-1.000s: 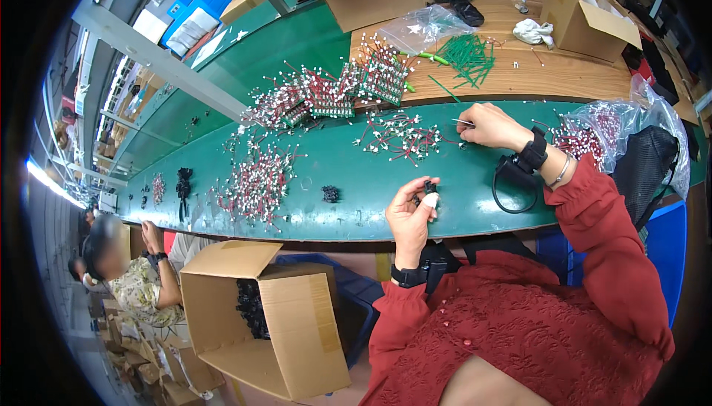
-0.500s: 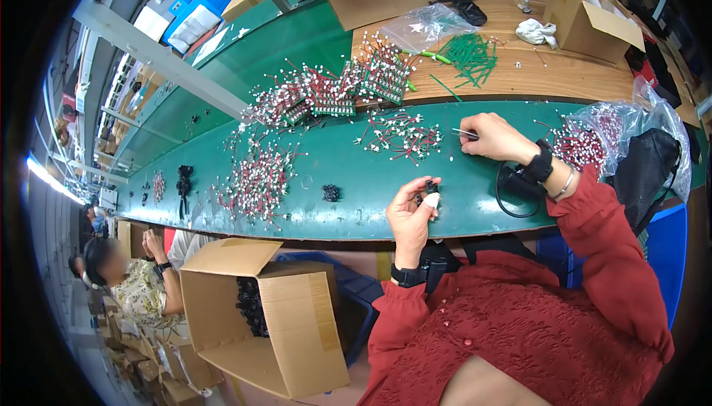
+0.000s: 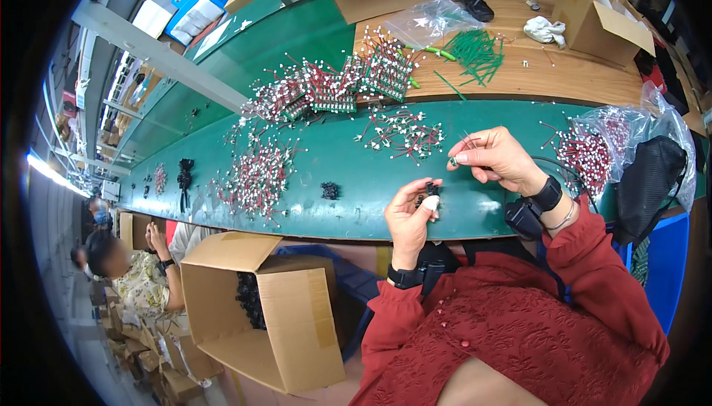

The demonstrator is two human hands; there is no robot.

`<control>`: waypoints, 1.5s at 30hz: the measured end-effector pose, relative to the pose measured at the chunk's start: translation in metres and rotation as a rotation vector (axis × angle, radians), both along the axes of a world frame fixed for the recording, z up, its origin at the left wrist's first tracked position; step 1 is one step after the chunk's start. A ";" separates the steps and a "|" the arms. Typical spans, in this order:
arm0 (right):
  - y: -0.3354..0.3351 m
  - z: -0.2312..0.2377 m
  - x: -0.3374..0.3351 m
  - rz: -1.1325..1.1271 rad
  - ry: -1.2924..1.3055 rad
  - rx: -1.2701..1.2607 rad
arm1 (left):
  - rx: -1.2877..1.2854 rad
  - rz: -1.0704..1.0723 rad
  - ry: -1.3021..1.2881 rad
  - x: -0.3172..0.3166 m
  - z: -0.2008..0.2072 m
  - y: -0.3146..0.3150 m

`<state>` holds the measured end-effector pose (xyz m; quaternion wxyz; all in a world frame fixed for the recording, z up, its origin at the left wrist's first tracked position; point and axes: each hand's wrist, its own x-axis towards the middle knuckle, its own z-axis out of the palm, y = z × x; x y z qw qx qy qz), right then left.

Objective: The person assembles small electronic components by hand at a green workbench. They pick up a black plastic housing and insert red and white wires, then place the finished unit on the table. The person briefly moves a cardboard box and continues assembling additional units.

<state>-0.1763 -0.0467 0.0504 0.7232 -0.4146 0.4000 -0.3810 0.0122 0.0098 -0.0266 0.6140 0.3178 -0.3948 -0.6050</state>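
Since the earlier frame, right hand (image 3: 493, 157) has drawn back from the loose red-and-white wired parts (image 3: 400, 133) toward left hand (image 3: 410, 217). Right fingers pinch thin wire leads (image 3: 469, 141) pointing up-left; left fingertips grip a small black plastic connector (image 3: 429, 190) above the green belt (image 3: 341, 176).

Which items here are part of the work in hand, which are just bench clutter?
In hand:
- left hand pinching a small black part
- right hand holding thin wire leads
- loose red-and-white wire pile nearest the hands

Lying about:
- green ties
- white rag
- open cardboard box below the bench
- black mesh bag
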 end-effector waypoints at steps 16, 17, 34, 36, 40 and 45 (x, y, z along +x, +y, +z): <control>0.004 -0.029 0.000 -0.036 -0.071 -0.217 | 0.012 0.005 0.025 0.000 -0.002 0.000; 0.005 -0.030 0.001 -0.038 -0.080 -0.215 | 0.006 0.007 0.034 -0.001 -0.002 0.000; 0.016 -0.044 0.031 -0.107 -0.182 -0.046 | -0.060 -0.013 -0.015 -0.002 -0.003 0.006; 0.015 -0.045 0.031 -0.133 -0.166 -0.024 | -0.027 0.009 -0.044 -0.003 -0.001 0.009; 0.014 -0.046 0.032 -0.131 -0.148 0.014 | -0.059 0.078 -0.273 -0.008 0.001 0.009; 0.015 -0.048 0.033 -0.116 -0.090 -0.071 | -0.070 0.139 -0.327 -0.012 -0.001 0.009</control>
